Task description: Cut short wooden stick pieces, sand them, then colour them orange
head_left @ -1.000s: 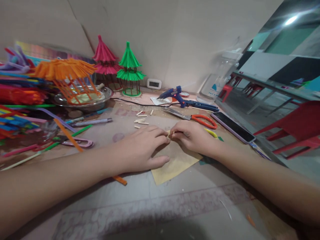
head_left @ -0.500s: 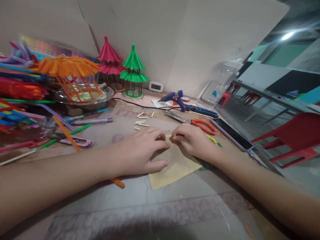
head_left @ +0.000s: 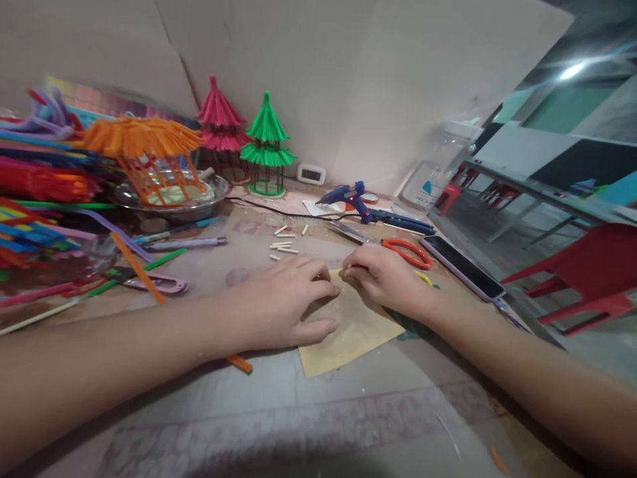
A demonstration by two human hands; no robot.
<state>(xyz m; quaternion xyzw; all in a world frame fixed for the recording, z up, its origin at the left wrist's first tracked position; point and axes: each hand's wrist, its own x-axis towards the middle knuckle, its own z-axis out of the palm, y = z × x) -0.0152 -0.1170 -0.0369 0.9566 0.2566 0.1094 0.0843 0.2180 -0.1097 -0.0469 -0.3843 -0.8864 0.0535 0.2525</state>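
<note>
A tan sheet of sandpaper-like paper (head_left: 348, 335) lies flat on the table. My left hand (head_left: 281, 302) rests palm down on its left part, fingers stretched flat, pressing it. My right hand (head_left: 383, 279) is closed in a pinch at the sheet's far edge, its fingertips holding a small pale stick against the paper; the stick is mostly hidden. Several short cut pale sticks (head_left: 283, 242) lie just beyond my left hand. An orange stick (head_left: 239, 363) pokes out from under my left wrist.
Orange-handled scissors (head_left: 398, 249), a blue glue gun (head_left: 358, 199) and a phone (head_left: 462, 265) lie at right. Pink (head_left: 219, 133), green (head_left: 266, 143) and orange (head_left: 144, 149) stick pavilions stand behind, with coloured sticks (head_left: 34, 199) heaped at left and pink scissors (head_left: 154, 284) nearby.
Both hands stay on the sheet; my right hand's pinch has slid slightly along the far edge. The view has shifted a little.
</note>
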